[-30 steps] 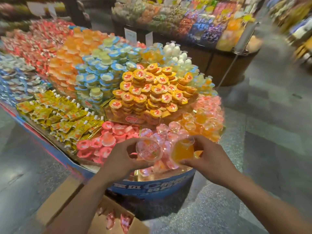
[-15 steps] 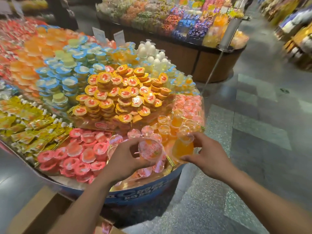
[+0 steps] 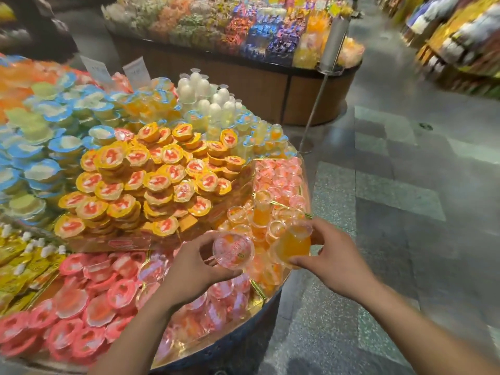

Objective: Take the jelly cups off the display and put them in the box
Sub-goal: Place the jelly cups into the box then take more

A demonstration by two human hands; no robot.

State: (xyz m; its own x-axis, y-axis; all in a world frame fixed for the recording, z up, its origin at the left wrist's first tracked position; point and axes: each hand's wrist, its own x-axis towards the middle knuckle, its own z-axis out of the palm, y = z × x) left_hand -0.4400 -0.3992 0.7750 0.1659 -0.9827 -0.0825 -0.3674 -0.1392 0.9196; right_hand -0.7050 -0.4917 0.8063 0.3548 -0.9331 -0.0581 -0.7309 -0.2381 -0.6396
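The left hand is curling its fingers around a clear pink jelly cup, and the right hand is pinching an orange jelly cup; both cups are being held just above the display edge

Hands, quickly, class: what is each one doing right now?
The left hand holds a clear pink jelly cup.
The right hand holds an orange jelly cup.
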